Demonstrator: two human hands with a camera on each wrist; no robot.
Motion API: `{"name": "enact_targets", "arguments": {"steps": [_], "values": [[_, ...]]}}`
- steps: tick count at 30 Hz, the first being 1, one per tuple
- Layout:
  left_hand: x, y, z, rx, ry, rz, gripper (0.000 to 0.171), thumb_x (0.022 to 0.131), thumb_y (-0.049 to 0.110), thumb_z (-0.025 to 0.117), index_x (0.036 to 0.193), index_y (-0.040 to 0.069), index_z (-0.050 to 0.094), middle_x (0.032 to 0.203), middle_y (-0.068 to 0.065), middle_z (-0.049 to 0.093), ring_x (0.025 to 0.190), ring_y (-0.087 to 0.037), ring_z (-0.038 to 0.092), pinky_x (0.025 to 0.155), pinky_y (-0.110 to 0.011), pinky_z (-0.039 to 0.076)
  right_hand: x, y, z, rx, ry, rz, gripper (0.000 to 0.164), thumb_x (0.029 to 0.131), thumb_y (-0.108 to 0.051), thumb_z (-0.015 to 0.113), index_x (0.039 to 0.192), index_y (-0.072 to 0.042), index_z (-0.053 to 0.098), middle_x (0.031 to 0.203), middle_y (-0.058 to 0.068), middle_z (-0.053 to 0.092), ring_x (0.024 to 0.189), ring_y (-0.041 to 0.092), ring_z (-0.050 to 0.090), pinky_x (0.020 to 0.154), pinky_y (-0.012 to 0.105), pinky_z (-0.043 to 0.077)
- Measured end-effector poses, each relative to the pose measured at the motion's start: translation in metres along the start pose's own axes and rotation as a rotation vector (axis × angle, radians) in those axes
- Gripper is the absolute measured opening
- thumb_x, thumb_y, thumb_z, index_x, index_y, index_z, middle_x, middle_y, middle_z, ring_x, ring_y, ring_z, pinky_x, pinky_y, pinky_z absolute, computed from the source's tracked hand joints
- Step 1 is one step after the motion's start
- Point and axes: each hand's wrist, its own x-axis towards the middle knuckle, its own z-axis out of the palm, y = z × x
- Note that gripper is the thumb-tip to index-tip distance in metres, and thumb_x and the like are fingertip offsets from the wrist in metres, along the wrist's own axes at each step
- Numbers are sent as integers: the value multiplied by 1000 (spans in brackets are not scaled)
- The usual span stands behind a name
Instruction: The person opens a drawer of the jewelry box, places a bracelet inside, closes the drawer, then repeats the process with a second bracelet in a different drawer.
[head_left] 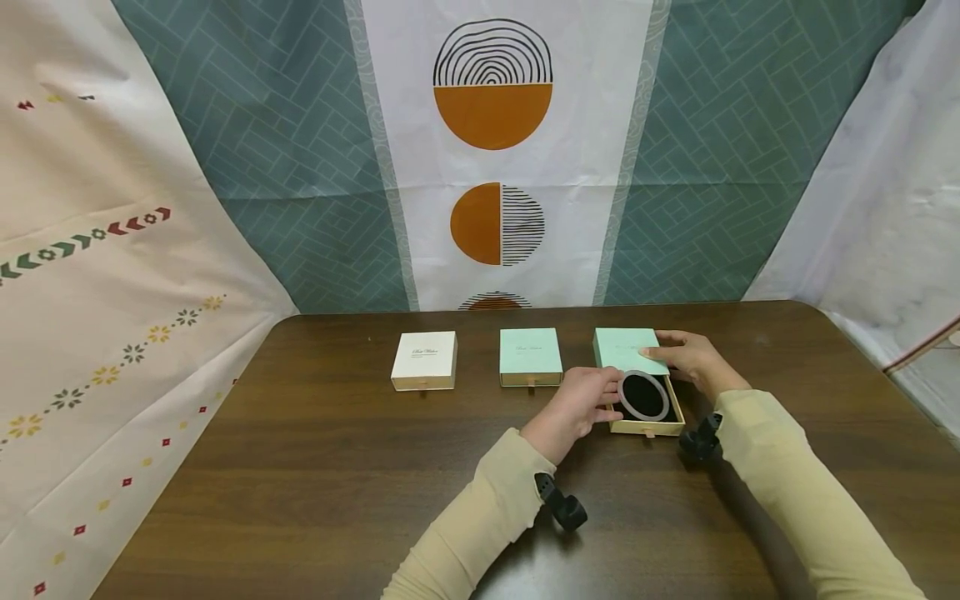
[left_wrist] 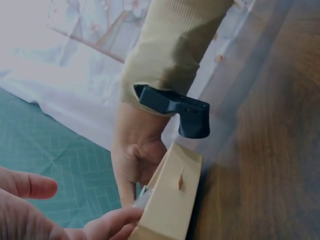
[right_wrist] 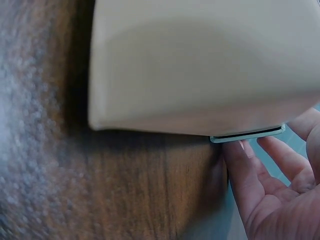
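Note:
At the right of the table stands a mint box sleeve point(head_left: 627, 343), with its cream drawer point(head_left: 647, 427) pulled out toward me. A pale ring-shaped bangle point(head_left: 667, 395) lies at the drawer, the dark lining showing through it. My left hand point(head_left: 576, 405) holds the bangle at its left rim. In the left wrist view, the left fingers point(left_wrist: 112, 222) reach over the drawer's edge, beside a whitish bit of the bangle point(left_wrist: 143, 198). My right hand point(head_left: 693, 360) grips the sleeve's right side, thumb on top. The right wrist view shows the right hand point(right_wrist: 280, 190) at the sleeve's edge.
A second mint box point(head_left: 530, 354) stands left of the open one, beyond my left hand. Further left is a white box point(head_left: 425, 358). All stand on a dark wooden table point(head_left: 315, 467), with patterned curtains point(head_left: 300, 167) behind it.

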Motion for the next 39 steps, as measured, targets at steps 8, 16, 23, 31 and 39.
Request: {"name": "enact_targets", "arguments": {"steps": [8, 16, 23, 31, 39], "values": [[-8, 5, 4, -7, -67, -40, 45, 92, 12, 58, 128, -11, 47, 142, -26, 40, 133, -41, 38, 103, -53, 41, 1, 2, -3, 11, 4, -9, 87, 85, -34, 72, 149, 2, 25, 139, 31, 37, 111, 31, 53, 99, 45, 47], [-14, 7, 7, -5, -117, -59, 51, 93, 13, 57, 135, -11, 39, 152, -24, 24, 140, -43, 22, 111, -55, 31, -2, -1, 0, -8, -8, -6, 77, 93, -28, 63, 150, 2, 20, 146, 31, 28, 121, 37, 46, 105, 50, 41], [-18, 7, 10, 11, -150, -43, 45, 94, 13, 55, 130, -11, 40, 151, -23, 22, 141, -42, 19, 113, -57, 26, -2, 0, 0, 5, -1, 3, 77, 92, -28, 64, 150, 1, 21, 147, 31, 28, 121, 36, 46, 106, 49, 40], [-21, 9, 8, 40, -136, -40, 57, 94, 15, 56, 139, -10, 33, 151, -23, 24, 142, -39, 20, 113, -57, 26, -3, 0, 1, -6, 2, 7, 77, 92, -28, 64, 150, 0, 22, 147, 30, 29, 116, 32, 49, 105, 48, 41], [-23, 13, 8, 40, -132, -33, 56, 94, 16, 57, 140, -7, 36, 150, -20, 28, 140, -37, 27, 112, -53, 30, -2, 0, 0, -7, -5, -2, 79, 92, -31, 64, 150, 1, 21, 147, 31, 27, 118, 33, 48, 105, 49, 41]]}}
